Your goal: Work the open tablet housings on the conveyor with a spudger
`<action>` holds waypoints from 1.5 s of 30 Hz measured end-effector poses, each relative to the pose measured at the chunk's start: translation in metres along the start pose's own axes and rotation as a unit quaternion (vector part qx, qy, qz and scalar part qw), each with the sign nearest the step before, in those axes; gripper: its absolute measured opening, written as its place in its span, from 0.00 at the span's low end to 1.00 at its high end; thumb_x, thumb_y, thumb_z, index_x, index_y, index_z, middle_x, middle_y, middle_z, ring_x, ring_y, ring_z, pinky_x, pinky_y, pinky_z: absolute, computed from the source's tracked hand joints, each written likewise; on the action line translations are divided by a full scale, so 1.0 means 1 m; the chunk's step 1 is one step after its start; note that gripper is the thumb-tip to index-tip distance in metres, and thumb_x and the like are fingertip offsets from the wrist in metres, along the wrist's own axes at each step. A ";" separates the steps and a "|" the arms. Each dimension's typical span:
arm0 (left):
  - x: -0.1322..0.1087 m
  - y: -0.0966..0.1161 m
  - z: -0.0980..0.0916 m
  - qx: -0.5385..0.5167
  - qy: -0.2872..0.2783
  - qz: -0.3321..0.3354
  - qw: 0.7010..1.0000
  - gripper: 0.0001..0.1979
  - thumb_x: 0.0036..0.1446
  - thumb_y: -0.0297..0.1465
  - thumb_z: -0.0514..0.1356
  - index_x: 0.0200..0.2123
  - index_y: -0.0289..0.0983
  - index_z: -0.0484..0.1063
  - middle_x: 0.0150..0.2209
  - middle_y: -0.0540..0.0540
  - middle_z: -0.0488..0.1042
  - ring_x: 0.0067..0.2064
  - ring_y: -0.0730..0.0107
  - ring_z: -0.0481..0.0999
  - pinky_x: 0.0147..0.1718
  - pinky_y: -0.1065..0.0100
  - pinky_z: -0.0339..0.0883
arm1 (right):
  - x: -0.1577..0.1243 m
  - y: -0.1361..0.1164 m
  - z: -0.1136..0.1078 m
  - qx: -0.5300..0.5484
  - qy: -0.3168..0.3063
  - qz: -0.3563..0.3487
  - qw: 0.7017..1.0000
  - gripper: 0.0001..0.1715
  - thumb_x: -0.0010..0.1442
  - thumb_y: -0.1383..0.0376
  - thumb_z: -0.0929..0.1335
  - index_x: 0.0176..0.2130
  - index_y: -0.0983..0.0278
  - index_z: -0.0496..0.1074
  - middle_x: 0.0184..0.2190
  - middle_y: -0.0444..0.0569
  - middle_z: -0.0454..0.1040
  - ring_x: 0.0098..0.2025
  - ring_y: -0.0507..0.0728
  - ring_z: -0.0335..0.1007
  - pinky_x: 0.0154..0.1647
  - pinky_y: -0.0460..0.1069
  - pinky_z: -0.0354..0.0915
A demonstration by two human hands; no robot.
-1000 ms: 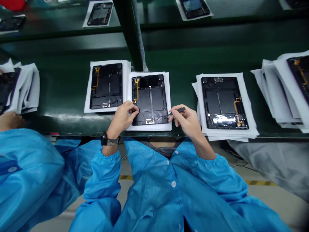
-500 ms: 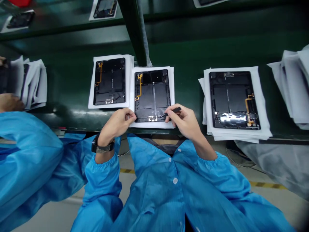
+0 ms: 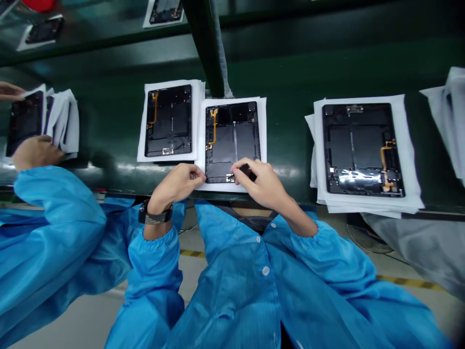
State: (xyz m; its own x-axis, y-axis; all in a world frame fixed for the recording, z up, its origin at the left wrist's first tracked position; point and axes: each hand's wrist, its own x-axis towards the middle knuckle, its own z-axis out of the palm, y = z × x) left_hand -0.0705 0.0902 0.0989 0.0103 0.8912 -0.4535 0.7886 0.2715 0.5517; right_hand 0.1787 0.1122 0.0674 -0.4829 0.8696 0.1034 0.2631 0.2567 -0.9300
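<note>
An open tablet housing (image 3: 224, 156), black inside with an orange flex cable (image 3: 214, 127) along its left side, lies on white sheets in front of me. My left hand (image 3: 177, 183) is at its lower left corner, thumb and fingertips pinched together; what they hold, if anything, is too small to make out. Black tweezers (image 3: 249, 171) sit in my closed right hand (image 3: 264, 183), over the lower right part of the housing. Their tips, largely hidden by my fingers, are beside a small silvery connector board (image 3: 230, 178) at the bottom edge.
Another open housing (image 3: 169, 123) lies on sheets to the left, and one with a shiny silver panel (image 3: 363, 150) to the right. A green post (image 3: 209, 53) rises behind. At far left a co-worker's hands (image 3: 38, 152) handle a dark panel beside stacked white sheets (image 3: 67, 121).
My right hand has moved left with the tweezers, closer to the connector board. My left hand stays at the corner. The co-worker's hand has moved right, and their dark panel shows more.
</note>
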 end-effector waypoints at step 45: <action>-0.007 -0.037 0.046 -0.278 0.156 0.028 0.947 0.12 0.55 0.39 0.71 0.38 0.36 0.82 0.29 0.48 0.79 0.30 0.69 0.77 0.34 0.67 0.72 | 0.025 0.008 0.038 -0.019 -0.063 -0.082 0.994 0.11 0.75 0.66 0.63 0.44 0.64 0.76 0.38 0.48 0.82 0.37 0.56 0.70 0.49 0.53 0.51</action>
State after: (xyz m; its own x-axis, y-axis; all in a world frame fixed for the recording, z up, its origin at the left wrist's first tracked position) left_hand -0.0711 0.0570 0.0493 -0.2080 0.9504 -0.2311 0.3451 0.2924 0.8919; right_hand 0.1370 0.1195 0.0493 -0.6226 0.7550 0.2057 0.2021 0.4092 -0.8898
